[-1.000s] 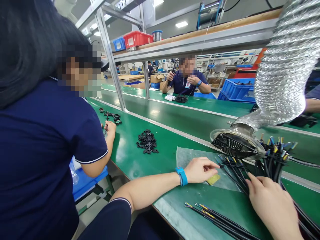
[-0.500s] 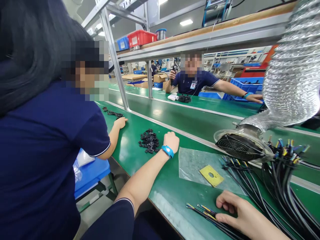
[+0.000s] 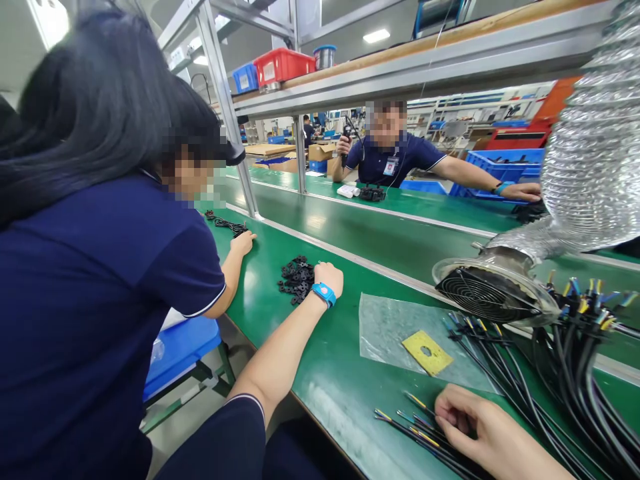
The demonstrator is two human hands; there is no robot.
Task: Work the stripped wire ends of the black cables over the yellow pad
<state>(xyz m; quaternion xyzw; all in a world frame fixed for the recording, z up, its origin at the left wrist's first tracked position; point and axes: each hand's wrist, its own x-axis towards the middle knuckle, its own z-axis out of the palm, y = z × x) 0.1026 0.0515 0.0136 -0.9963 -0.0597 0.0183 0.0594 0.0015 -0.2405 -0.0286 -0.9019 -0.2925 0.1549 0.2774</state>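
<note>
My left hand (image 3: 329, 277), with a blue wristband, is at the right edge of a pile of small black plastic parts (image 3: 295, 275). Its fingers curl down out of sight, so any hold is hidden. Low on the right, my right hand (image 3: 473, 421) pinches a black cable (image 3: 418, 402) whose stripped end shows coloured wires. More such cables (image 3: 407, 430) lie on the table under and beside that hand. Beyond it, a yellow plate with a hole (image 3: 417, 348) rests on a clear plastic sheet (image 3: 383, 330).
Several black cables (image 3: 505, 357) and a thicker bundle (image 3: 583, 353) lie at the right. A fan-like extractor (image 3: 485, 293) on a foil duct (image 3: 590, 160) overhangs the table. One co-worker (image 3: 125, 267) sits close at my left; another (image 3: 395, 157) sits opposite. An aluminium post (image 3: 227, 113) supports the shelf.
My left hand has moved from the cables across to the black parts. My right hand has come nearer, to the front cables, and one cable end has risen. The co-worker at left leans forward.
</note>
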